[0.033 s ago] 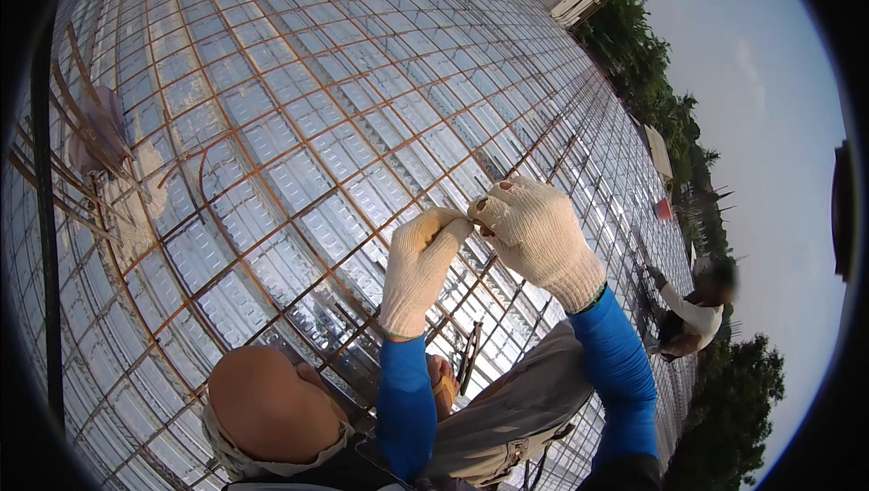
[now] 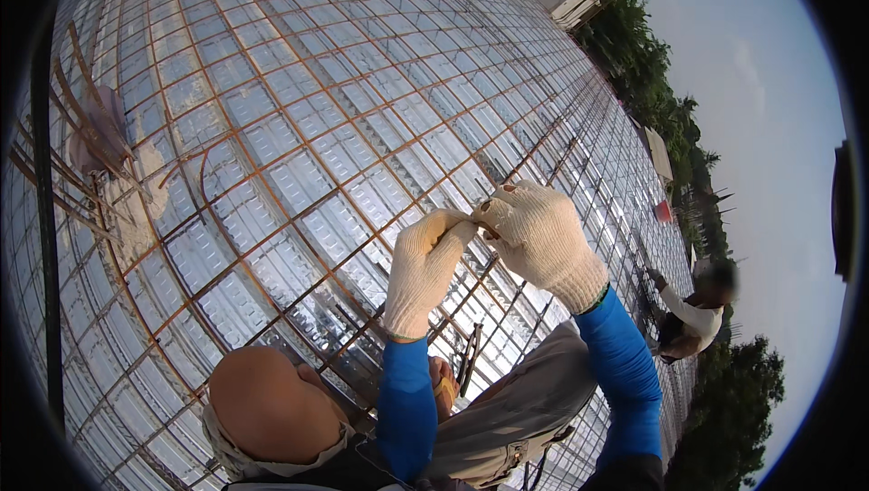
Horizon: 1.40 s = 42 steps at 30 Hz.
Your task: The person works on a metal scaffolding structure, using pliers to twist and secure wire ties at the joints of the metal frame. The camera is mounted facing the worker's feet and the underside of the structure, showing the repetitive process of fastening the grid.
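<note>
My left hand (image 2: 424,272), in a cream knitted glove, is closed, with thumb and fingertips pressed together. Against its fingertips is my right hand (image 2: 543,242), gloved alike, its fingers curled and some tips bare. Whatever the two hands pinch between them is too small or hidden to make out. Both are above a grid of rusty reinforcing bars (image 2: 297,217) laid over shiny ribbed metal decking (image 2: 281,260). A dark tool with two slim handles, perhaps pliers (image 2: 470,360), stands tilted below my hands, beside my trouser leg.
My bent bare knee (image 2: 272,405) is at lower left. Upright bars (image 2: 68,161) rise at far left, beside a pale rough patch (image 2: 136,206) and a black pole (image 2: 47,219). A co-worker (image 2: 697,314) crouches at right; a red container (image 2: 663,211) stands farther off.
Both hands have shifted very slightly to the right, still together at the fingertips. Nothing else has visibly moved.
</note>
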{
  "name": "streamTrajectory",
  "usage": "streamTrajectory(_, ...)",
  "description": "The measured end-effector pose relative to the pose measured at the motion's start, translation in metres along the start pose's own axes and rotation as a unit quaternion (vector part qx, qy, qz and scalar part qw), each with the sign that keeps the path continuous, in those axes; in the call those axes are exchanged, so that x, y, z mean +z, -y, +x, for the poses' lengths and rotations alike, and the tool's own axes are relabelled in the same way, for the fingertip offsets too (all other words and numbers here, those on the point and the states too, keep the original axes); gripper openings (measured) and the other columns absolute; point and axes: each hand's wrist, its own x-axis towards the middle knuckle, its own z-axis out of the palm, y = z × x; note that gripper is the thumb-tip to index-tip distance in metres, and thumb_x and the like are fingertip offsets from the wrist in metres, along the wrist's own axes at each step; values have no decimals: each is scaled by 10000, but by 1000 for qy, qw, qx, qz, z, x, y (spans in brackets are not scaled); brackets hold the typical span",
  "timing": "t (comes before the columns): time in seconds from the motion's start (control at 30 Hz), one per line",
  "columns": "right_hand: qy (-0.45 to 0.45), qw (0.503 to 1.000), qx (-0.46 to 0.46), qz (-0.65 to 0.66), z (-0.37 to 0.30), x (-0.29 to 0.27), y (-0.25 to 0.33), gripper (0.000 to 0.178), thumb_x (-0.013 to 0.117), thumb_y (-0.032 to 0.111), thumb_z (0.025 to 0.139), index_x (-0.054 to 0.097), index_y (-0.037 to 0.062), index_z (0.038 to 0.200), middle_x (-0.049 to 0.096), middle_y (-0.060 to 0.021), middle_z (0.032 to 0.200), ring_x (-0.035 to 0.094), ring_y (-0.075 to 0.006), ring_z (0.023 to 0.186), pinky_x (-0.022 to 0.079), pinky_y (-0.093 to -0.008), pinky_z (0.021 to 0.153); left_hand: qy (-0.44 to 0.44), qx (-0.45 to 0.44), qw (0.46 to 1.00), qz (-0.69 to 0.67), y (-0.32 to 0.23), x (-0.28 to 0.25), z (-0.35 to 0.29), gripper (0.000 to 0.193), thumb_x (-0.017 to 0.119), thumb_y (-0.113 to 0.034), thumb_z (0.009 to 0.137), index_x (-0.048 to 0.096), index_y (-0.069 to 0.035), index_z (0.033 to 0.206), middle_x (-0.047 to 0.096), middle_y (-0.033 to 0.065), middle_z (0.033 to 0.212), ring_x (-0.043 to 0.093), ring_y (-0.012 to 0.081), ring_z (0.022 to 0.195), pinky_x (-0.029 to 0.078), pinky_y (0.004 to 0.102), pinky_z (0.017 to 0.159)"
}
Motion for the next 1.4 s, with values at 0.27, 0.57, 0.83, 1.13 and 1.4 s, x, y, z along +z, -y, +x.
streamTrajectory(0.27, 68, 989, 121, 58, -12, -28, -8, 263, 864, 176, 734, 747, 76, 947, 701, -70, 825, 712, -295, 772, 574, -408, 691, -6, 138, 985, 104, 4, 33, 0, 120, 751, -107, 984, 773, -27, 1071, 767, 135, 868, 728, 240, 678, 551, 341, 620)
streamTrajectory(0.57, 191, 936, 278, 101, -12, -64, -11, 193, 765, 201, 798, 749, 68, 938, 726, -86, 835, 739, -294, 825, 596, -418, 743, 9, 175, 983, 57, 9, 55, -1, 124, 748, -132, 1000, 783, -38, 1074, 793, 159, 949, 783, 313, 780, 594, 355, 654)
streamTrajectory(0.83, 304, 876, 345, 149, -13, -101, -18, 225, 784, 109, 752, 771, 1, 948, 747, -76, 802, 703, -161, 719, 576, -344, 675, 77, 199, 976, 53, 21, 66, -10, 201, 753, -197, 1010, 786, -27, 1111, 796, 153, 951, 776, 312, 754, 597, 376, 643)
streamTrajectory(1.13, 196, 973, 93, -81, -30, -100, -5, 360, 872, 213, 827, 775, 59, 1138, 737, -50, 994, 730, -226, 998, 633, -403, 836, 92, 113, 989, 36, 25, 69, -11, 207, 691, -180, 1053, 743, 7, 1124, 776, 175, 945, 741, 311, 751, 568, 379, 671)
streamTrajectory(1.4, 184, 955, -126, -197, -29, -78, -9, 145, 820, 177, 796, 727, 127, 894, 709, -41, 859, 736, -224, 857, 634, -371, 751, 197, -115, 972, -56, 6, 43, -7, 301, 654, -259, 1065, 772, 18, 1072, 697, 64, 798, 565, 119, 649, 465, 312, 603)
